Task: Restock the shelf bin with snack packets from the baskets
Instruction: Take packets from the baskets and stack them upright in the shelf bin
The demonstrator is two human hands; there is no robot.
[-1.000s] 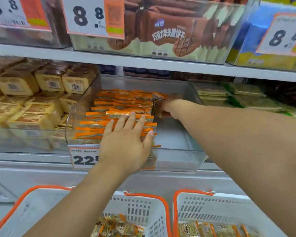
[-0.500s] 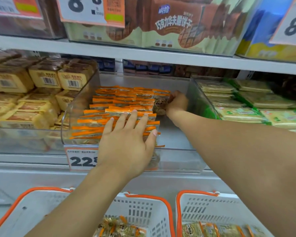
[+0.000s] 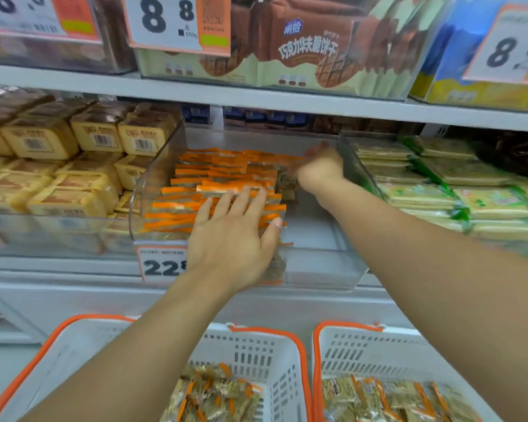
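The shelf bin (image 3: 317,269), a clear plastic tub at the centre of the frame, holds rows of orange-edged snack packets (image 3: 220,178) filling its left half, while its right half shows bare floor. The left hand (image 3: 232,236) lies flat on the front of the stack, fingers straight and spread, pressing down and gripping nothing. The right hand (image 3: 319,167) reaches deep to the back right of the rows; it is blurred, its fingers look curled near a brownish packet (image 3: 285,185) at the row's end, but whether it grips that packet I cannot tell.

The step in hand seems to be seating a packet at the end of the back rows. To do it well, the flat hand should hold the front rows steady so they do not slide or topple forward, while the other hand tucks the packet upright against its neighbours, edge aligned with theirs, and then starts a fresh column on the bare floor at the right.

Counted: one bin being filled; two white baskets with orange rims at the bottom of the frame, the left basket (image 3: 256,354) and the right basket (image 3: 378,348), each with a heap of packets too jumbled to count. The packets in the bin overlap too much for a true count. Three price cards show in the upper part, one on the bin's front.
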